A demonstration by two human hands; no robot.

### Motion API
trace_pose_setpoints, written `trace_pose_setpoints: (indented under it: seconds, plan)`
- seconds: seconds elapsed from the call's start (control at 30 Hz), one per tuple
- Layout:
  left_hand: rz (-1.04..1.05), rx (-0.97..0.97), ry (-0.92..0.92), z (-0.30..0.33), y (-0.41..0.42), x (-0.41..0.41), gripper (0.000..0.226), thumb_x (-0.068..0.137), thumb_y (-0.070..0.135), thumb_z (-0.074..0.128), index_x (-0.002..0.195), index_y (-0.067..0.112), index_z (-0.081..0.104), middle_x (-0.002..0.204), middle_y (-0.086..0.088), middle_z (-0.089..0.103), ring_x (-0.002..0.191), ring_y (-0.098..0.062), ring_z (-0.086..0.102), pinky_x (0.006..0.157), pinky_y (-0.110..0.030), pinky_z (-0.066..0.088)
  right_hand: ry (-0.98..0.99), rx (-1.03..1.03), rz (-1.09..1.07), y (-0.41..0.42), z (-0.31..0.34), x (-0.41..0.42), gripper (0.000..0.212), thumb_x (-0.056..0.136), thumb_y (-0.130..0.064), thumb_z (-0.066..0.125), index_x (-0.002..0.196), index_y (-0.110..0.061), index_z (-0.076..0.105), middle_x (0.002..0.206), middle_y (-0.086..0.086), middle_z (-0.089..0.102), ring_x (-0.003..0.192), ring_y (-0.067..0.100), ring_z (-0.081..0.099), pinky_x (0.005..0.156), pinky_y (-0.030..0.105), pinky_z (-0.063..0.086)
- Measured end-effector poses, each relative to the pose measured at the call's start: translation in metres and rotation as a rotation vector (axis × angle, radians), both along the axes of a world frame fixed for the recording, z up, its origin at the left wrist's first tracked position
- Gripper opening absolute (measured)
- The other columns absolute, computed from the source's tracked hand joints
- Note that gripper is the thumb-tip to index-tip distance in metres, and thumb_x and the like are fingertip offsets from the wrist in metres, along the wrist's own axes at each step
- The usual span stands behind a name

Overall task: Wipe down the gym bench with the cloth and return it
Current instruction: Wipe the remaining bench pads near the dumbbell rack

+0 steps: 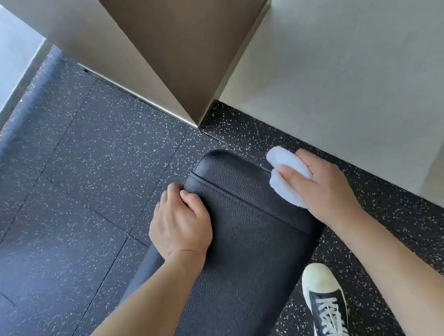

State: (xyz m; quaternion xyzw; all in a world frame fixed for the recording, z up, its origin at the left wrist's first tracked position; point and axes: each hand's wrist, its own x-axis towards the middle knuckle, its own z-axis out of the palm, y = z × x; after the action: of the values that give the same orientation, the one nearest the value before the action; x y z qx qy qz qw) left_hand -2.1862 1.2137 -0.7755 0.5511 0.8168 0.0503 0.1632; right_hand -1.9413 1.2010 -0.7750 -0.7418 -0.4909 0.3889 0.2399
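Right hand (323,187) presses a folded white cloth (287,173) onto the far right edge of the black gym bench pad (245,231); thumb and fingers curl over the wad and pinch it, palm bearing down on top. Cloth bulges out past the fingertips toward the far end and sits half over the pad's side seam.

Left hand (180,222) grips the opposite edge, near the pad's far left corner, fingers curled over the rim, thumb on the top face. Looks like bracing.

Handling, as a judgement: cloth is soft, light and limp, no stiffness of its own, so it needs to stay bunched under the palm or it will drag and unfold. The grained vinyl pad looks firm and slightly grippy; the stitched seam across the far end could catch a loose fold.

Bench runs from the near edge of view to its rounded far end, close to a wall corner (193,104). Speckled dark rubber floor (73,177) all around. One dark sneaker (325,307) with a white toe stands near right of the bench.
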Motion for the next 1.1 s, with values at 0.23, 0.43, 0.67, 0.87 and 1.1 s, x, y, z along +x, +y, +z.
trace_pose_setpoints:
  seconds: [0.23, 0.43, 0.67, 0.87, 1.1]
  plan:
    - [-0.073, 0.046, -0.034, -0.001, -0.003, -0.004, 0.032, 0.105, 0.035, 0.026, 0.112, 0.023, 0.055, 0.115, -0.002, 0.065, 0.102, -0.033, 0.061, 0.078, -0.041, 0.036, -0.270, 0.240, -0.469, -0.048, -0.007, -0.034, 0.035, 0.099, -0.045, 0.059, 0.081, -0.021, 0.041, 0.073, -0.006, 0.049, 0.071, 0.025, 0.046, 0.064, 0.036, 0.030]
    - [-0.488, 0.035, -0.222, 0.008, -0.034, -0.041, 0.060, 0.099, 0.045, 0.047, 0.153, 0.022, 0.037, 0.151, -0.004, 0.046, 0.139, -0.027, 0.046, 0.115, -0.049, 0.038, -0.167, 0.283, -0.732, -0.109, -0.008, -0.071, 0.028, 0.101, -0.039, 0.058, 0.091, -0.017, 0.044, 0.080, -0.001, 0.054, 0.073, 0.026, 0.048, 0.064, 0.038, 0.032]
    - [-0.595, 0.115, 0.010, 0.009, -0.136, -0.081, 0.068, 0.098, 0.043, 0.035, 0.164, 0.027, 0.030, 0.172, -0.007, 0.023, 0.155, -0.036, 0.023, 0.126, -0.055, 0.022, 0.010, 0.304, -0.839, -0.167, -0.004, -0.128, 0.022, 0.101, -0.033, 0.062, 0.091, -0.022, 0.046, 0.079, -0.008, 0.052, 0.073, 0.017, 0.046, 0.064, 0.038, 0.033]
    - [-0.578, 0.185, 0.031, 0.001, -0.139, -0.080, 0.068, 0.096, 0.039, 0.038, 0.162, 0.024, 0.035, 0.170, -0.007, 0.028, 0.153, -0.035, 0.029, 0.125, -0.054, 0.024, 0.181, 0.279, -0.917, -0.178, -0.023, -0.119, 0.026, 0.104, -0.041, 0.057, 0.092, -0.020, 0.046, 0.074, -0.009, 0.052, 0.071, 0.018, 0.051, 0.068, 0.043, 0.045]
    - [-0.580, 0.205, 0.073, -0.004, -0.137, -0.081, 0.068, 0.096, 0.039, 0.037, 0.162, 0.028, 0.033, 0.169, -0.005, 0.028, 0.151, -0.036, 0.032, 0.124, -0.055, 0.026, 0.368, 0.307, -0.993, -0.118, -0.041, -0.063, 0.025, 0.101, -0.047, 0.054, 0.094, -0.022, 0.056, 0.081, -0.011, 0.059, 0.073, 0.009, 0.058, 0.067, 0.029, 0.045]
